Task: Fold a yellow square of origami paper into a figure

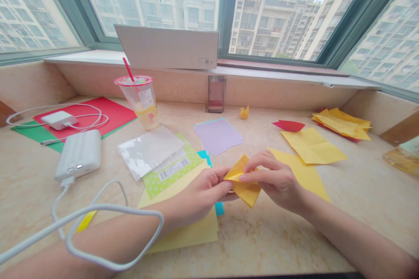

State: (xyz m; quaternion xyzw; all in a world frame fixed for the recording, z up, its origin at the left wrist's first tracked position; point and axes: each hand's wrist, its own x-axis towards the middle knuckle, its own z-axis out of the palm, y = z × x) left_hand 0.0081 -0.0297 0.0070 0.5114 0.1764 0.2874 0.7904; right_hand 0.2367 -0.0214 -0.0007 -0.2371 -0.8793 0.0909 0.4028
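Observation:
A folded piece of yellow origami paper (250, 194) is held between both hands above the marble-patterned counter. My left hand (212, 185) pinches its left corner, thumb on top and fingers underneath. The fingertips and thumb of my right hand (275, 178) press on its upper right part, at a raised flap. Beneath my left forearm lie pale yellow sheets (193, 231) and a green dotted packet (180, 170) with a barcode label. Right of my right hand, a flat yellow sheet (304, 174) is partly covered by that hand.
A plastic cup (144, 104) with a red straw stands back left, near a white power bank (80, 154) whose cable (111, 209) loops over my left forearm. Purple paper (219, 136), a small yellow folded figure (244, 112), a red folded piece (288, 126) and stacked yellow papers (343, 122) lie farther back.

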